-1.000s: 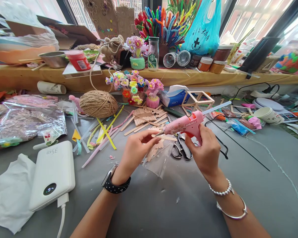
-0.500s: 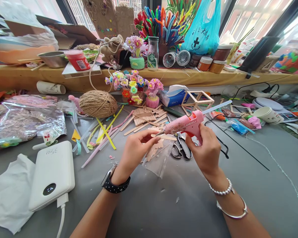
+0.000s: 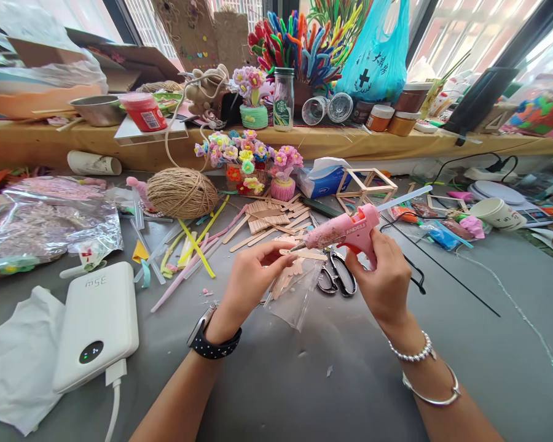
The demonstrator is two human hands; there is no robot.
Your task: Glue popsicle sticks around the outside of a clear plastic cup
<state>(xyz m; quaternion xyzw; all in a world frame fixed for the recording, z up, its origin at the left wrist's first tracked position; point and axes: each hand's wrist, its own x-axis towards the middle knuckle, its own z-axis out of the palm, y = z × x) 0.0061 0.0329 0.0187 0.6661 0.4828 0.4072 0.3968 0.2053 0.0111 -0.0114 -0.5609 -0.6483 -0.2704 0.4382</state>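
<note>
Pink glue gun (image 3: pixel 345 232) sits in the right hand (image 3: pixel 382 279), fingers wrapped round the grip. Its nozzle is angled down and to the left, and the tip is at or just above a flat wooden stick (image 3: pixel 309 255); contact cannot be confirmed.

Left hand (image 3: pixel 251 276) pinches that stick at its left end between thumb and fingertips and holds it level above the table (image 3: pixel 304 380). Judged: the level face presents to the tip, and a pinch close beside the nozzle braces the thin wood.

Both hands are closed on their items and raised off the surface.

Clear plastic bag (image 3: pixel 295 304) holding more wooden pieces lies directly beneath the stick and probably also catches drips. Scissors (image 3: pixel 336 277) rest just right of the bag, under the gun. Loose sticks (image 3: pixel 267 218) fan out beyond, near a ball of twine (image 3: pixel 182 192). Translucent glue rod (image 3: pixel 408 197) projects from the gun's rear. White power bank (image 3: pixel 96 322) lies well to the left, within reach yet out of the working zone
</note>
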